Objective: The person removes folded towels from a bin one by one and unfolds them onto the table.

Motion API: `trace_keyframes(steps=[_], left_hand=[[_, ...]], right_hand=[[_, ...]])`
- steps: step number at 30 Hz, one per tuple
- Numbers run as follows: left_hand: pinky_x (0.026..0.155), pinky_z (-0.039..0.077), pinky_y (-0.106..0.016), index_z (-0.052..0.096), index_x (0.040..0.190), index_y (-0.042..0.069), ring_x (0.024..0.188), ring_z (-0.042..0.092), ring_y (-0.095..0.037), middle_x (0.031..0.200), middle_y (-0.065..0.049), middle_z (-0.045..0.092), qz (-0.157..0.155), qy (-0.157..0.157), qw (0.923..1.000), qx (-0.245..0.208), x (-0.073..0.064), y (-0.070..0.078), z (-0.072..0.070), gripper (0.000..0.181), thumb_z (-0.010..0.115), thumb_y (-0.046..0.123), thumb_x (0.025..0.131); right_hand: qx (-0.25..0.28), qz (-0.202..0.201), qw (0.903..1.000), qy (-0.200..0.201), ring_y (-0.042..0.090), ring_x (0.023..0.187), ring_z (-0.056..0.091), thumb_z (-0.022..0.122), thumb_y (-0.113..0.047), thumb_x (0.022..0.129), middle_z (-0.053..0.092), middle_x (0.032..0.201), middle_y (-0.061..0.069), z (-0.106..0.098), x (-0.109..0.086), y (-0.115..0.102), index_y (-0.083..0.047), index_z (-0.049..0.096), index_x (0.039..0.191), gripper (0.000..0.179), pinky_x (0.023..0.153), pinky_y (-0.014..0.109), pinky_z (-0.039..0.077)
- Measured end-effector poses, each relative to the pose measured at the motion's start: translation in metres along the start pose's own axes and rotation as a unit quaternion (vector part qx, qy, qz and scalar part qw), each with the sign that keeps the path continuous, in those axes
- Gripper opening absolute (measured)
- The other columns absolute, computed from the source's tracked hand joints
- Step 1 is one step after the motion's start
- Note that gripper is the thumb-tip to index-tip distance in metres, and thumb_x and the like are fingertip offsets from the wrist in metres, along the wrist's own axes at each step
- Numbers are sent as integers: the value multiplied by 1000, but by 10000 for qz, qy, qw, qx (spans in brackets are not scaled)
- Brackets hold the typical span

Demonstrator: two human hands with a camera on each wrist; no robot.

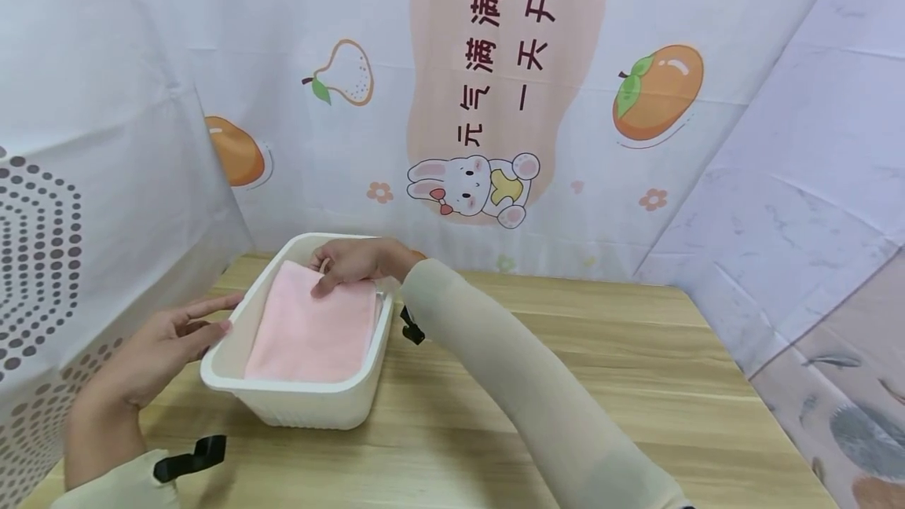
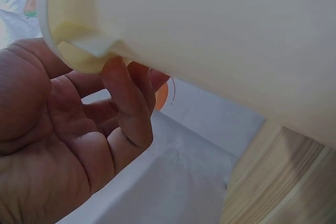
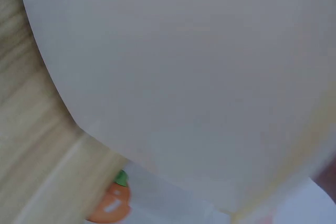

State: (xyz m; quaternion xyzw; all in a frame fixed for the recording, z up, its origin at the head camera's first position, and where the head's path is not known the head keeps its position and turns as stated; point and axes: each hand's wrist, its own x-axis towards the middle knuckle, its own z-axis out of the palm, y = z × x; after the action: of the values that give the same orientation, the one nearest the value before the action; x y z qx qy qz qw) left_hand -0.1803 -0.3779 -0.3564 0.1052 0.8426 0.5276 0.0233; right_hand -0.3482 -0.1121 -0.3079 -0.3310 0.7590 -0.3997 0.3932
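Head view showed the left hand (image 1: 170,340) gripping the white basket (image 1: 311,407) by its left rim, the right hand (image 1: 357,260) pinching the pink cloth (image 1: 311,336) inside at its far edge. Judged risk: uneven pulling could crumple the cloth or drag the basket along the surface (image 1: 438,430).

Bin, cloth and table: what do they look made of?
Bin: probably moulded plastic, off-white and satin, judging by its smooth walls and continuous rim.
Cloth: fabric, pink and matt, with a soft, shine-free surface; fibre unclear.
Table: wood or wood-look laminate, faintly glossy; streaky grain shows, but real or printed is unclear.
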Motion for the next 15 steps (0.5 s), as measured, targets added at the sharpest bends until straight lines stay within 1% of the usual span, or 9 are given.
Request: trace_keyframes(steps=[2,4,9,12,15], left_hand=[[74,59,-31,46,152,3,91,74,-20,110,-5,75,16,-36,10000,13,0,1,0,49,56,18,107],[74,59,-31,47,152,4,90,74,-21,109,-6,75,-32,-40,10000,-7,1,1,1,48,56,19,107],[74,59,-31,49,152,12,91,74,-20,109,-1,75,19,-115,9999,-86,2,-2,-1,45,55,16,107],[74,60,-30,50,152,15,91,74,-20,109,0,76,59,-168,9998,-125,2,-4,-1,45,54,14,107],[74,60,-31,48,153,14,92,74,-21,109,-1,76,50,-177,9998,-124,1,-4,0,45,54,15,108]], right_hand=[[-122,-150,9998,40,15,74,63,72,-1,94,64,93,11,0,-7,-6,-4,59,109,21,67,27,55],[-236,-302,9992,58,14,74,61,71,0,94,62,92,11,0,-15,-12,-4,58,109,20,67,25,53],[-565,-643,9962,126,13,75,60,69,0,95,61,89,9,-2,-32,-28,-3,55,108,19,66,25,52],[-759,-821,9933,281,14,76,60,69,-2,96,60,90,9,-4,-42,-37,-4,54,110,21,66,27,52],[-892,-924,9903,522,17,79,64,69,-5,97,61,94,11,-8,-53,-45,-6,53,112,22,69,30,55]])
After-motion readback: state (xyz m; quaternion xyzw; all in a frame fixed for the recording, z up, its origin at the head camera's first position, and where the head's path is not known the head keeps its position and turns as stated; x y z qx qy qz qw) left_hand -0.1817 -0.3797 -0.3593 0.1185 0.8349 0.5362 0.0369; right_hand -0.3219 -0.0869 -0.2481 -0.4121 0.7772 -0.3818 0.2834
